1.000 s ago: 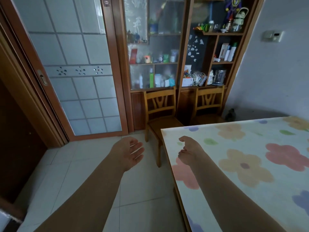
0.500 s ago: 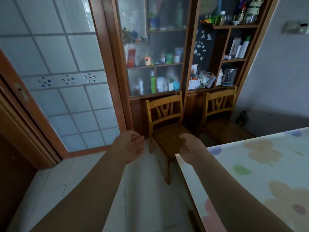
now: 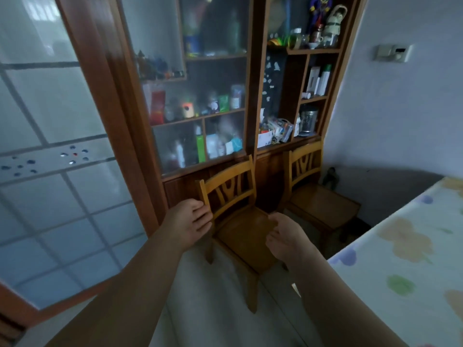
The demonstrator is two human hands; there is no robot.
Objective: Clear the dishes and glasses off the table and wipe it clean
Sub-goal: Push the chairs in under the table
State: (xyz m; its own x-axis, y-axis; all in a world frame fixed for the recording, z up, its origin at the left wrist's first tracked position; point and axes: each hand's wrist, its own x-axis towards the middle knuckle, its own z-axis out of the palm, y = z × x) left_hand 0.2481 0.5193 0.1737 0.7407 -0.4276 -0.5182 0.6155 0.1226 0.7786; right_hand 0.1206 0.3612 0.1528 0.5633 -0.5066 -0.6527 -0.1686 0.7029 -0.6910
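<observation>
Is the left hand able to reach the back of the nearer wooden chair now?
Probably yes: the left hand is open right beside the back post of the nearer chair, with nothing between them. Whether they touch is unclear.

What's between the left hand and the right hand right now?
Head view: the seat of the nearer brown wooden chair shows between the left hand and the right hand.
</observation>
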